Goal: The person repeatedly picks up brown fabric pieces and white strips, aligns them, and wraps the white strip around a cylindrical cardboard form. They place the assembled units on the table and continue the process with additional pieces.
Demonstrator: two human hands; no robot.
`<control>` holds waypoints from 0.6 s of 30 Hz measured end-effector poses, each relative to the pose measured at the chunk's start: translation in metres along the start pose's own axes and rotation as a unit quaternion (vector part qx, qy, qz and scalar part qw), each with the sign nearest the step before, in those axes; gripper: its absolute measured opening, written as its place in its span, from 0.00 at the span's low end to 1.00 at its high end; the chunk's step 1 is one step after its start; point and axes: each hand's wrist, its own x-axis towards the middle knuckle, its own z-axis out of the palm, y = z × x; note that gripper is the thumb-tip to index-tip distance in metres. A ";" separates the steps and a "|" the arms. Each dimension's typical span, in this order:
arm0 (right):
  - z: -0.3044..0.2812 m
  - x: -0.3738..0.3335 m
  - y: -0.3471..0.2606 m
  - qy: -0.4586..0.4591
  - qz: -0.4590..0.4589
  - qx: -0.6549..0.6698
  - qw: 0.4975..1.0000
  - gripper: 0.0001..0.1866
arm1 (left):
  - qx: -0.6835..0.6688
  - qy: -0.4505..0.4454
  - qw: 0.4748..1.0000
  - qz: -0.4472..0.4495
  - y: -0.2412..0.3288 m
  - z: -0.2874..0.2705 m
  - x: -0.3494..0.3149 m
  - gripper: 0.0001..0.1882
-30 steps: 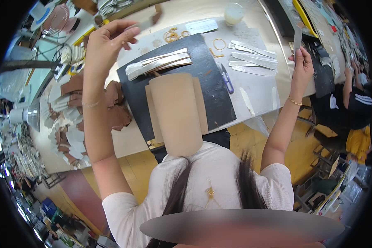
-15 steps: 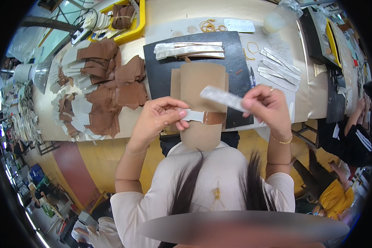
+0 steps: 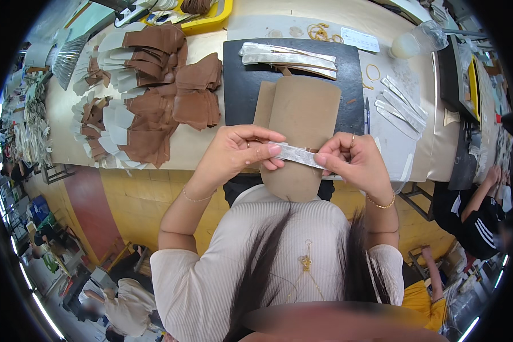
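So from my seat on the head cam, both hands are pinched onto the same thing: a thin pale grey strip (image 3: 295, 154) with a slightly shiny face, stretched flat between them. My left hand (image 3: 239, 153) has the thumb and fingertips closed on its left end, my right hand (image 3: 353, 161) is closed on the right end the same way, ring on one finger and a thin gold bracelet (image 3: 380, 202) at the wrist. The strip sits right across the tan rounded leather panel (image 3: 302, 122) that lies under both hands, roughly over its lower half; can't tell if it's actually touching the panel or held just above it. That panel rests on a black cutting mat (image 3: 242, 85) just beyond my hands. Further out past my fingers, at the mat's far edge, there's a small pile of similar long pale strips (image 3: 288, 57). Off to the left of my left hand is a spread of brown leather pieces with white backing (image 3: 148, 102), and more loose pale strips (image 3: 404, 105) sit out past my right hand.
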 end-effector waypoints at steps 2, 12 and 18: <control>0.001 0.000 0.001 0.005 0.008 0.001 1.000 0.09 | -0.025 0.002 1.000 -0.006 -0.001 0.000 -0.001 0.11; 0.005 0.003 0.007 0.016 -0.005 -0.014 1.000 0.08 | -0.005 0.007 1.000 0.004 -0.002 -0.002 -0.002 0.11; 0.005 0.003 0.004 0.014 -0.003 -0.010 1.000 0.09 | -0.001 0.012 1.000 0.008 -0.003 -0.002 0.000 0.11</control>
